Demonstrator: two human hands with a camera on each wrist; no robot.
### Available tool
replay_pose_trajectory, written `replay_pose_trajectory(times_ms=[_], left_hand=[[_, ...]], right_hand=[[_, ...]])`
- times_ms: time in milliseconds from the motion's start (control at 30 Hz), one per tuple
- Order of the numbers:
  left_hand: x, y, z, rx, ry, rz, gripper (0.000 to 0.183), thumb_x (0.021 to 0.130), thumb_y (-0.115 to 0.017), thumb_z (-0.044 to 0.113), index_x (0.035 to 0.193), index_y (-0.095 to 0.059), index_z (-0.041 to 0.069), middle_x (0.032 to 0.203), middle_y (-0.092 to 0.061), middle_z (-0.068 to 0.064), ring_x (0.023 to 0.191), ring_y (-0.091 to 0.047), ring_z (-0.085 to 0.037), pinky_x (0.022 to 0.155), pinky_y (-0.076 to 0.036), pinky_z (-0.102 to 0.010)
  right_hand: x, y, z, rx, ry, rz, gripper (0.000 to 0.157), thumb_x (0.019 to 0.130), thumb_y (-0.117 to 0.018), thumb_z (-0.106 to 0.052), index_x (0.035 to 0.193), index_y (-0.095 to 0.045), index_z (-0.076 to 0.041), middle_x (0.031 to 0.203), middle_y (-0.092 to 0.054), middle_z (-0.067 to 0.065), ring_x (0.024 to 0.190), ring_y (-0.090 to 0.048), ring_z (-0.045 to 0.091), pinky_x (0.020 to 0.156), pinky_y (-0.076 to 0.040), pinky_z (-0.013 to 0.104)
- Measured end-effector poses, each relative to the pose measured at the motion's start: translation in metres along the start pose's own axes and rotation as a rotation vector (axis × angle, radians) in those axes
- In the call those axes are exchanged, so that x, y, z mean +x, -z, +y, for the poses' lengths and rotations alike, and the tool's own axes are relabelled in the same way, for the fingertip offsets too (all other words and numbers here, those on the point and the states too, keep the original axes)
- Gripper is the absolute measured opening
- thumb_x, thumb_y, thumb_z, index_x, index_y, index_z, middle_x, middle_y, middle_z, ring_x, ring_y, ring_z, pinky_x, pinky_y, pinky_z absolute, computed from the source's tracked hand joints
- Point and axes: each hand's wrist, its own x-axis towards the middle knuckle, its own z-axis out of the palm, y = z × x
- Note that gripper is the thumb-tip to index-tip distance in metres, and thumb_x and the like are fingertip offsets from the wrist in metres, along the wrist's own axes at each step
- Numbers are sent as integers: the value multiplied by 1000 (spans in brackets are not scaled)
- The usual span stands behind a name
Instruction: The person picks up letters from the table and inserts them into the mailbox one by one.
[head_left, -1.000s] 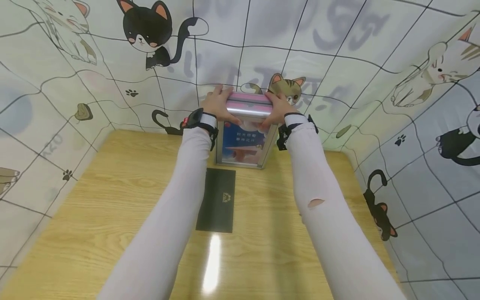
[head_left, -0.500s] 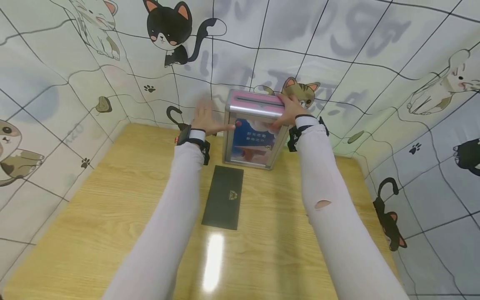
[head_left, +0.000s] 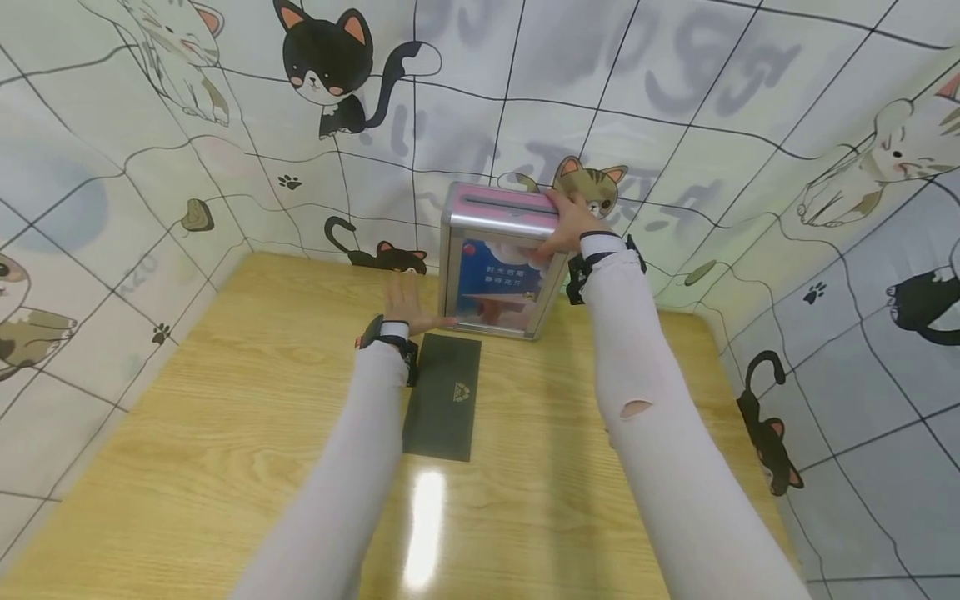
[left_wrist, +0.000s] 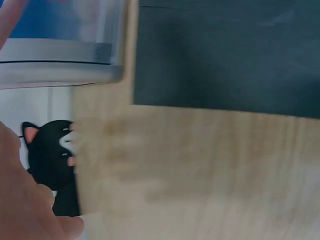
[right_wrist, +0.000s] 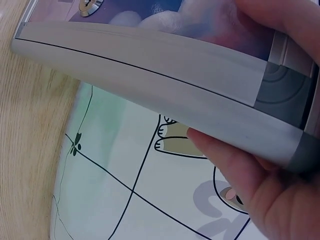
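Observation:
A slotted box (head_left: pixel 498 204) with a pink top, silver metal frame and blue printed front stands upright at the back of the table. My right hand (head_left: pixel 567 225) holds its upper right corner, thumb on the front, fingers behind. In the right wrist view the box's silver side edge (right_wrist: pixel 150 75) lies between thumb and fingers. Spread and straight, my left hand (head_left: pixel 408 304) is low beside the box's lower left corner, thumb toward the frame; whether it touches cannot be told. A dark green envelope (head_left: pixel 442 400) with a gold emblem lies flat just in front of the box.
The wooden table (head_left: pixel 262 400) is enclosed by a white cloth wall (head_left: pixel 465 108) with cat drawings at the back and both sides. The box stands close to the back wall. A round key lock (right_wrist: pixel 91 6) shows on the box's front.
My left hand has let go of the box's upper left corner, moved left, then come down beside its lower left. The right hand stays on the upper right corner. The envelope lies still.

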Motion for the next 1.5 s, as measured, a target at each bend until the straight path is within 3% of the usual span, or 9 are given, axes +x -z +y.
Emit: replay_pose_trajectory(times_ms=[267,500,733,967,1167,1500], left_hand=[[-8,-36,-17,26,73,-107,118,64,-65,64,145,-8,0,148,5,-26,137,9,-36,109,1,-51],[-12,-55,-26,59,93,-181,121,63,-63,68,145,-4,0,149,3,-25,136,9,-37,109,2,-52],[-20,-69,-30,39,142,-222,128,58,-65,71,145,-1,3,147,7,-28,134,3,-46,107,-3,-57],[-34,-66,-12,-38,212,-233,128,56,-70,67,146,0,9,148,9,-25,131,3,-51,98,-12,-69],[-40,-66,-4,33,280,-272,131,52,-67,73,147,0,15,150,9,-18,134,8,-44,96,-6,-71],[-48,-61,9,80,305,-287,131,52,-73,67,147,1,14,150,11,-17,134,11,-43,99,-5,-69]], right_hand=[[4,1,4,-21,5,0,114,58,-81,-25,147,-9,-24,144,-12,19,117,-34,37,93,-37,53],[7,1,6,-7,0,9,116,56,-82,-25,147,-10,-25,145,-11,18,117,-34,37,93,-37,53],[11,-2,8,-11,1,-6,117,55,-82,-27,147,-10,-26,145,-11,19,117,-34,38,92,-37,54],[7,0,6,-5,-9,-1,115,56,-82,-26,147,-10,-26,146,-10,18,117,-34,38,93,-36,54],[-1,2,-2,-13,-16,-13,113,59,-80,-23,147,-9,-24,146,-9,17,118,-32,37,94,-36,53],[0,1,-1,5,-21,1,112,58,-81,-22,147,-12,-24,146,-10,18,118,-33,37,94,-36,53]])
